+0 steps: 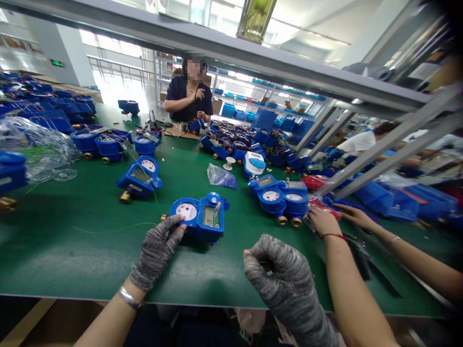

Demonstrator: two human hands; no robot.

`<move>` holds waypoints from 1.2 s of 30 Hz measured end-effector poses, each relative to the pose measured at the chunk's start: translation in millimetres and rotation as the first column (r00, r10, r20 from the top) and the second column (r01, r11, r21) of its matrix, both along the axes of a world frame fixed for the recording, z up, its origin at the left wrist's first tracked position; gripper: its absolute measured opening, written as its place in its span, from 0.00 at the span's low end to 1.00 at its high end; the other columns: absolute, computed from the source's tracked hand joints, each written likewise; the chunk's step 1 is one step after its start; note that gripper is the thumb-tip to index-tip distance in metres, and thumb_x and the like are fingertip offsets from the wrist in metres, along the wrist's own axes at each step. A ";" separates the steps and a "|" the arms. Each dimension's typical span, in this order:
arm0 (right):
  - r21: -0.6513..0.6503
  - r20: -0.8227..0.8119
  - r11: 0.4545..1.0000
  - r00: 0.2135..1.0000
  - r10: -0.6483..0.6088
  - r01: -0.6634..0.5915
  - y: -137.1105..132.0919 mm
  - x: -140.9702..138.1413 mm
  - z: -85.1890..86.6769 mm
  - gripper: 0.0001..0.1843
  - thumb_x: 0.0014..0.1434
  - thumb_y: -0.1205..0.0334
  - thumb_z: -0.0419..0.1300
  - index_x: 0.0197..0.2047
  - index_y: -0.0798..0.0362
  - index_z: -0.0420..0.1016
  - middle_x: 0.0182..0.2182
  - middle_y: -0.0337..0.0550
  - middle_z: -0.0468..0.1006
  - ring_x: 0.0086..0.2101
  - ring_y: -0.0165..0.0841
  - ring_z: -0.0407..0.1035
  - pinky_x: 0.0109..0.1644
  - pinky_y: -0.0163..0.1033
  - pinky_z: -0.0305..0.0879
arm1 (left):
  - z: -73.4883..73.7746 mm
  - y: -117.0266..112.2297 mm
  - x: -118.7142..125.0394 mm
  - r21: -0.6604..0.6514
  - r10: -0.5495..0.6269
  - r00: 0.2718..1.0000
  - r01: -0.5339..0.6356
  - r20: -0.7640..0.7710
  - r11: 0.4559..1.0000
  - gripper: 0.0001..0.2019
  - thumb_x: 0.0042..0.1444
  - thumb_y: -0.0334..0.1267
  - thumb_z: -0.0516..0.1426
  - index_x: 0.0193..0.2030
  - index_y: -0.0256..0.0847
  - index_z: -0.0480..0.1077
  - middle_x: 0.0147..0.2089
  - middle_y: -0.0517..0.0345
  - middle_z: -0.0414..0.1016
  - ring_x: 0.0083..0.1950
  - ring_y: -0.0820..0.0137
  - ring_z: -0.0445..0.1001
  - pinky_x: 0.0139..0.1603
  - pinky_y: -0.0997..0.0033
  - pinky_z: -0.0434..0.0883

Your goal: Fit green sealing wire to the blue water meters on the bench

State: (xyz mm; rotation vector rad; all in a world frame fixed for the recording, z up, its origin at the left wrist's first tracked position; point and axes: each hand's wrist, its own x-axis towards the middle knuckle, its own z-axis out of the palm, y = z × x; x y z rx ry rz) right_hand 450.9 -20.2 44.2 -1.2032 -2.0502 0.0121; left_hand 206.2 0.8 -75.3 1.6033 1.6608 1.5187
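Note:
A blue water meter (201, 217) with a white dial and a small display lies on the green table (72, 241) in front of me. My left hand (159, 248), in a grey knit glove, rests its fingers on the meter's left end beside the dial. My right hand (278, 270), also gloved, hovers to the right of the meter with its fingers curled and pinched together; what they hold, if anything, is too small to make out.
Another meter (139, 178) lies further back left and a joined pair (284, 197) to the right. A co-worker's bare arms (336, 231) reach in from the right. A small plastic bag (221, 176), many meters and a seated person (190, 99) fill the far side.

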 end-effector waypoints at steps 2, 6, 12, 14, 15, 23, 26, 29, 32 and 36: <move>0.003 0.020 1.000 0.999 0.030 -0.030 1.1 -3.1 1.5 0.12 0.55 0.65 0.56 0.20 0.51 0.65 0.18 0.37 0.68 0.20 0.28 0.63 0.24 0.32 0.60 | 0.4 0.0 -0.1 -0.004 -0.005 1.000 0.005 0.004 1.000 0.14 0.58 0.46 0.60 0.48 0.45 0.76 0.48 0.57 0.79 0.51 0.61 0.76 0.58 0.59 0.70; 0.001 0.048 0.998 0.997 0.060 -0.060 3.0 -7.4 1.6 0.12 0.54 0.67 0.56 0.20 0.51 0.66 0.18 0.38 0.68 0.21 0.29 0.63 0.25 0.32 0.59 | 1.1 0.3 0.3 -0.012 -0.008 1.000 0.008 0.015 1.000 0.14 0.58 0.46 0.60 0.48 0.44 0.75 0.47 0.56 0.80 0.51 0.61 0.76 0.57 0.59 0.71; 0.023 0.090 0.997 0.994 0.065 -0.068 3.2 -11.2 4.2 0.12 0.54 0.67 0.56 0.20 0.52 0.67 0.18 0.38 0.68 0.20 0.28 0.62 0.24 0.31 0.58 | 1.2 0.6 -0.2 -0.020 -0.008 1.000 0.009 0.023 1.000 0.14 0.58 0.45 0.60 0.48 0.44 0.75 0.47 0.55 0.79 0.49 0.61 0.77 0.55 0.58 0.71; 0.031 0.102 0.997 0.992 0.067 -0.070 2.9 -11.7 4.9 0.12 0.54 0.67 0.56 0.20 0.52 0.66 0.18 0.38 0.67 0.20 0.27 0.61 0.24 0.31 0.57 | 2.3 0.4 -0.7 -0.019 -0.016 1.000 0.016 0.024 1.000 0.14 0.58 0.45 0.60 0.48 0.44 0.75 0.47 0.55 0.80 0.49 0.61 0.77 0.56 0.59 0.71; 0.034 0.107 0.997 0.992 0.070 -0.074 2.9 -11.8 5.0 0.12 0.54 0.67 0.56 0.20 0.52 0.66 0.18 0.38 0.67 0.20 0.27 0.61 0.24 0.31 0.57 | 2.9 0.3 -0.9 -0.018 -0.021 0.999 0.021 0.025 1.000 0.13 0.58 0.45 0.60 0.48 0.44 0.75 0.47 0.55 0.80 0.49 0.61 0.77 0.56 0.59 0.71; 0.007 0.155 0.997 0.985 0.075 -0.077 2.7 -15.1 6.5 0.13 0.55 0.66 0.55 0.19 0.52 0.66 0.18 0.38 0.68 0.20 0.27 0.61 0.25 0.31 0.56 | 5.1 -2.2 -0.3 -0.018 -0.036 0.998 0.037 0.049 0.999 0.13 0.59 0.44 0.60 0.49 0.44 0.75 0.48 0.55 0.79 0.50 0.61 0.77 0.56 0.59 0.71; -0.029 0.149 0.995 0.984 0.096 -0.092 5.2 -17.7 4.3 0.12 0.55 0.66 0.56 0.20 0.52 0.67 0.19 0.38 0.68 0.21 0.27 0.62 0.26 0.32 0.56 | 6.4 -2.5 -0.4 -0.021 -0.046 0.997 0.048 0.069 0.999 0.14 0.59 0.44 0.60 0.49 0.44 0.76 0.49 0.55 0.79 0.50 0.61 0.77 0.56 0.59 0.71; -0.110 0.153 0.990 0.983 0.102 -0.086 12.1 -20.8 -3.5 0.11 0.55 0.65 0.56 0.22 0.52 0.68 0.21 0.38 0.71 0.23 0.28 0.64 0.28 0.32 0.56 | 8.0 -3.0 0.0 -0.022 -0.041 0.994 0.043 0.101 0.999 0.14 0.58 0.44 0.60 0.49 0.43 0.75 0.49 0.54 0.79 0.50 0.61 0.77 0.56 0.59 0.71; -0.164 0.156 0.985 0.984 0.083 -0.057 21.3 -22.8 -14.7 0.10 0.57 0.64 0.57 0.23 0.52 0.69 0.22 0.38 0.72 0.24 0.28 0.65 0.30 0.33 0.56 | 9.2 -9.4 4.4 -0.010 0.019 0.987 -0.018 0.159 1.000 0.16 0.57 0.45 0.60 0.50 0.41 0.74 0.50 0.51 0.78 0.52 0.60 0.75 0.61 0.55 0.67; -0.212 0.165 0.977 0.984 0.064 -0.028 28.3 -22.3 -24.9 0.12 0.58 0.62 0.57 0.24 0.52 0.69 0.23 0.38 0.72 0.24 0.29 0.65 0.31 0.34 0.54 | 10.4 -32.2 19.8 -0.054 0.001 0.971 0.012 0.239 0.998 0.12 0.57 0.46 0.59 0.42 0.41 0.75 0.43 0.52 0.80 0.46 0.61 0.77 0.55 0.58 0.72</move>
